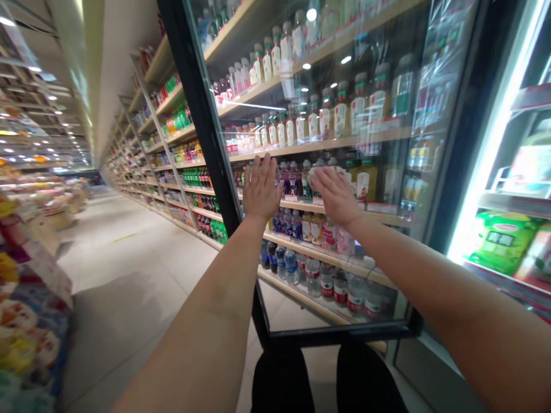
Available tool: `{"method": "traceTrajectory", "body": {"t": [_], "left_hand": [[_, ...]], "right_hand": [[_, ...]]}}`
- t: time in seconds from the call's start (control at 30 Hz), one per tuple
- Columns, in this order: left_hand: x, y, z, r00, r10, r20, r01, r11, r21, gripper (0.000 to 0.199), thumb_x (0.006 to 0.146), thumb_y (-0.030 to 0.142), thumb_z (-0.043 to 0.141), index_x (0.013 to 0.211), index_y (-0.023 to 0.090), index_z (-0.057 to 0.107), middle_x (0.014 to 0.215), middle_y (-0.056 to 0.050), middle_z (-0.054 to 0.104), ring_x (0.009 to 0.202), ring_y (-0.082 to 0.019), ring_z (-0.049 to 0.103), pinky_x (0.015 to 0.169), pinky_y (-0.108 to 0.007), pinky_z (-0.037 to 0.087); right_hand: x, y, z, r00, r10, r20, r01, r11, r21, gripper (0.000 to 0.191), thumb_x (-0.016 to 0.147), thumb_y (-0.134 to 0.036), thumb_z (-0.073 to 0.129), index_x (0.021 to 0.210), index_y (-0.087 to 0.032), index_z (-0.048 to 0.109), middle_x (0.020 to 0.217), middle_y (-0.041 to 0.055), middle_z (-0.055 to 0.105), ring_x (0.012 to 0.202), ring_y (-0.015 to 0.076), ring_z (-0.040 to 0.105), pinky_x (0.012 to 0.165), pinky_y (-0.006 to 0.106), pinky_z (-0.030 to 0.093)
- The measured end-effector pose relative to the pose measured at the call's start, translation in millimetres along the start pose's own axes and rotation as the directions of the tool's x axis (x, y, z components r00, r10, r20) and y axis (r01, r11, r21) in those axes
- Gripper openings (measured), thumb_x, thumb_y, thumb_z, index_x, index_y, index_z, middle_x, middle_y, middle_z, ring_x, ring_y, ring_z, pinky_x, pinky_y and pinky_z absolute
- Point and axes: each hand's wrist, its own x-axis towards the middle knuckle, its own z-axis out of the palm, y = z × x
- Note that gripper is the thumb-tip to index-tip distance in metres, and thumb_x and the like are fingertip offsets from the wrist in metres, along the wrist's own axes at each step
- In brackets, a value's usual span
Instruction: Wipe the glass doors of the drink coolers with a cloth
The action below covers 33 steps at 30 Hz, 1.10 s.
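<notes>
A glass door (387, 172) with a black frame stands swung open in front of me. My left hand (261, 188) lies flat against the glass near the door's left edge, its fingers stretched up, holding nothing. To its right, my right hand (338, 198) presses a crumpled white cloth (316, 171) to the glass; the fingers cover most of it. Rows of bottles (290, 178) show through the pane behind both hands.
A lit cooler (508, 195) with a green package (499, 241) is at the right. Long drink shelves (172, 137) run back along the aisle floor (124, 246). Packed goods (26, 321) are stacked at the far left.
</notes>
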Motion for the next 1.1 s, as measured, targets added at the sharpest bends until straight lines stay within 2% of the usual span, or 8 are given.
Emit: {"method": "traceTrajectory", "body": {"t": [0.17,0.37,0.57,0.7,0.77,0.87,0.97,1.1], "left_hand": [[1.7,3.7,-2.4,0.998,-0.042,0.045,0.044,0.998,-0.05,0.07,0.1,0.031,0.05,0.167,0.019,0.033,0.172,-0.004,0.03,0.163,-0.024,0.011,0.137,-0.048,0.001],[4.5,6.6,-5.9,0.991,-0.089,0.103,0.099,0.99,-0.101,0.077,0.095,0.03,0.054,0.168,0.024,0.029,0.174,0.0,0.026,0.164,-0.026,0.008,0.137,-0.052,0.001],[5.2,7.4,-6.6,0.987,-0.084,0.14,0.09,0.995,-0.036,0.071,0.1,0.033,0.046,0.167,0.019,0.03,0.175,0.001,0.021,0.164,-0.023,0.002,0.138,-0.047,-0.002],[8.5,1.5,1.3,0.974,-0.11,0.196,0.121,0.992,-0.04,0.073,0.102,0.041,0.046,0.168,0.018,0.023,0.176,0.009,0.01,0.162,-0.012,-0.013,0.134,-0.039,-0.019],[9.1,-1.2,4.5,0.972,-0.112,0.205,0.131,0.988,-0.082,0.074,0.104,0.048,0.045,0.168,0.022,0.019,0.175,0.016,0.009,0.159,-0.009,-0.022,0.132,-0.038,-0.025],[7.5,-0.7,3.1,0.977,-0.11,0.181,0.129,0.987,-0.094,0.072,0.104,0.048,0.045,0.169,0.024,0.022,0.174,0.017,0.01,0.16,-0.009,-0.02,0.134,-0.035,-0.021],[5.4,3.5,-2.6,0.98,-0.104,0.171,0.115,0.992,-0.057,0.071,0.103,0.038,0.047,0.169,0.024,0.026,0.176,0.011,0.011,0.163,-0.015,-0.008,0.136,-0.038,-0.013],[6.1,4.6,-2.5,0.981,-0.092,0.17,0.094,0.996,-0.002,0.073,0.103,0.033,0.048,0.17,0.02,0.023,0.177,0.005,0.011,0.164,-0.016,-0.008,0.136,-0.041,-0.012]], "right_hand": [[-9.3,4.4,-7.8,0.953,-0.219,0.207,0.213,0.976,0.052,0.061,0.098,-0.009,0.049,0.156,-0.026,0.055,0.163,0.0049,0.047,0.155,0.0249,0.037,0.128,0.05,0.03],[6.6,19.3,-11.3,0.999,0.038,0.026,-0.038,0.999,0.001,0.061,0.101,-0.009,0.038,0.16,-0.02,0.047,0.169,0.006,0.038,0.159,0.0268,0.028,0.129,0.055,0.026],[-1.2,20.0,-17.6,0.943,-0.209,0.261,0.196,0.978,0.073,0.056,0.099,-0.013,0.049,0.154,-0.027,0.054,0.165,0.0009,0.044,0.157,0.0257,0.033,0.13,0.054,0.025],[15.5,33.6,-22.2,0.999,0.016,0.049,-0.018,0.999,0.038,0.053,0.106,-0.017,0.04,0.159,-0.019,0.047,0.169,0.005,0.038,0.158,0.0273,0.028,0.13,0.055,0.02],[12.7,30.2,-18.4,0.993,0.115,-0.027,-0.114,0.993,0.041,0.054,0.108,-0.019,0.034,0.161,-0.018,0.042,0.171,0.0062,0.035,0.16,0.0276,0.023,0.13,0.055,0.017],[-1.0,15.5,-11.7,0.991,-0.006,0.137,-0.003,0.998,0.063,0.056,0.105,-0.017,0.037,0.16,-0.021,0.046,0.17,0.0036,0.036,0.161,0.0271,0.023,0.131,0.055,0.018],[-4.3,7.5,-10.8,0.944,-0.157,0.291,0.138,0.987,0.086,0.059,0.1,-0.014,0.043,0.158,-0.027,0.049,0.168,-0.0014,0.039,0.16,0.0247,0.027,0.132,0.054,0.02],[6.7,11.4,-11.4,0.986,-0.039,0.165,0.032,0.999,0.043,0.059,0.103,-0.014,0.037,0.16,-0.024,0.046,0.17,0.0018,0.036,0.161,0.0258,0.024,0.131,0.057,0.021]]}}
